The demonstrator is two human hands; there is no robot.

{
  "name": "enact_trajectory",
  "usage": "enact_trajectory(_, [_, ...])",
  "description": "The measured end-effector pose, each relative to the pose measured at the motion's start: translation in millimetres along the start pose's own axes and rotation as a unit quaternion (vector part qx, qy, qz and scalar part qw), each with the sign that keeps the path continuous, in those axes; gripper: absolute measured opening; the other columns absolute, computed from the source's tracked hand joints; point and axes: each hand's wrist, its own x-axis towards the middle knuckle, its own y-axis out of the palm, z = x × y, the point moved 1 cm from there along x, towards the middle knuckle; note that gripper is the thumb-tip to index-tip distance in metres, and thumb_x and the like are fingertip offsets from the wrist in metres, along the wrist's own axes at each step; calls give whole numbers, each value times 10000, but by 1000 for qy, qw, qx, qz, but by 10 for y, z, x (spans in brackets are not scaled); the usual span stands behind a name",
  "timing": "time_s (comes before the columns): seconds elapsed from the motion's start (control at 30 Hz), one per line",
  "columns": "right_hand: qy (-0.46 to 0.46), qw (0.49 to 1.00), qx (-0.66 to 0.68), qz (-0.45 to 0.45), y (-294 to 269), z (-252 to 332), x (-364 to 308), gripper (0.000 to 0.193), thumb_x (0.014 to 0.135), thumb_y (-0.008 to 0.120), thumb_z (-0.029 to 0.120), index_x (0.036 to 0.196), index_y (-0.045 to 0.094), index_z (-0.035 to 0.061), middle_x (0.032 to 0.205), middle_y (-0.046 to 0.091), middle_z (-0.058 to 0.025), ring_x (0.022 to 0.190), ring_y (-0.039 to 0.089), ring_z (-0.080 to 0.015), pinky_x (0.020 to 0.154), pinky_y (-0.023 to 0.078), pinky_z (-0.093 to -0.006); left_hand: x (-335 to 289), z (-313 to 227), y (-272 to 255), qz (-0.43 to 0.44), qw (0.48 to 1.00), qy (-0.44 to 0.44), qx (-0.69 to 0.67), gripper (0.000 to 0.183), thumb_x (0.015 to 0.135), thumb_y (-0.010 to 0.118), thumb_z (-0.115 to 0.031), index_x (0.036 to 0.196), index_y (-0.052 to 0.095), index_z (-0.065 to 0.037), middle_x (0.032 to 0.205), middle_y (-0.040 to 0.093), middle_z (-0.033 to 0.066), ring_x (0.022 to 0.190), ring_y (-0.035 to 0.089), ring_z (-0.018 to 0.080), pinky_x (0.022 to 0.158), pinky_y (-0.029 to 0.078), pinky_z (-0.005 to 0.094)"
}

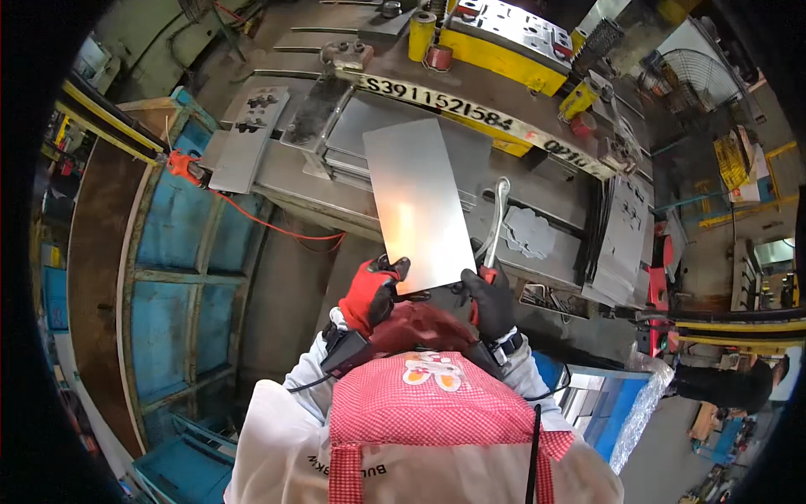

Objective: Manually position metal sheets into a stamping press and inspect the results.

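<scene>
A flat, shiny rectangular metal sheet [420,202] stretches away in front of me, its far end over the machine bed. My left hand [369,292], in a red glove with black fingertips, grips its near left corner. At the near right corner is my right hand [490,301] in a black glove, with its fingers closed. A long silver tool with a red handle [495,228] also sits in that hand and points away beside the sheet's right edge. Its exact kind I cannot make out. The fingers under the sheet are hidden.
A press die with yellow blocks [504,55] stands behind a crossbar [478,105]. Cut metal pieces [529,233] lie right of the sheet, near a stack of punched plates [620,239]. An orange-red cable [269,225] runs at left. Another person [726,382] is far right.
</scene>
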Motion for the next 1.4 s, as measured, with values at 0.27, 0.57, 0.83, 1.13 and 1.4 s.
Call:
enact_trajectory(0.27, [-23, 985, -173, 9, -333, -86, -62, 546, 773, 567, 56, 1281, 366, 47, 914, 572, -98, 675, 540, -134, 608, 462, -279, 1, 56, 61, -76, 976, 140, 149, 227, 896, 458, -151, 956, 573, 35, 839, 602, 111, 756, 581, 196, 658, 458, 320])
enact_trajectory(0.57, [60, 916, -374, 132, -638, 3, -617, 460, 823, 561, 250, 1217, 448, 43, 1012, 595, -128, 896, 589, -254, 770, 449, -333, 104, -10, 161, -133, 985, 9, -105, 201, 886, 479, -152, 808, 574, 6, 640, 489, 103, 563, 451, 196, 548, 394, 316])
enact_trajectory(0.83, [60, 959, -266, 75, -463, 272, -737, 460, 809, 586, 145, 1235, 440, 50, 947, 588, -99, 885, 564, -171, 780, 439, -312, 111, -319, 97, 17, 947, 51, -318, 510, 906, 326, -402, 1257, 393, -38, 1181, 509, 132, 987, 511, 236, 860, 421, 373])
enact_trajectory(1.13, [-87, 965, -247, 26, -402, 708, -605, 517, 783, 488, -5, 1286, 368, -7, 912, 524, -34, 753, 502, -91, 713, 435, -245, 200, 221, 226, -49, 853, 42, -518, 502, 920, 330, -416, 1262, 389, -53, 1163, 509, 94, 1047, 516, 202, 885, 426, 326])
enact_trajectory(1.4, [59, 901, -416, 111, -588, 209, -565, 430, 816, 556, 171, 1199, 436, 17, 749, 591, -50, 618, 561, -131, 554, 459, -279, 262, 0, 288, -22, 815, 14, -578, 518, 928, 295, -423, 1265, 398, -44, 1246, 467, 103, 1146, 450, 220, 956, 364, 355])
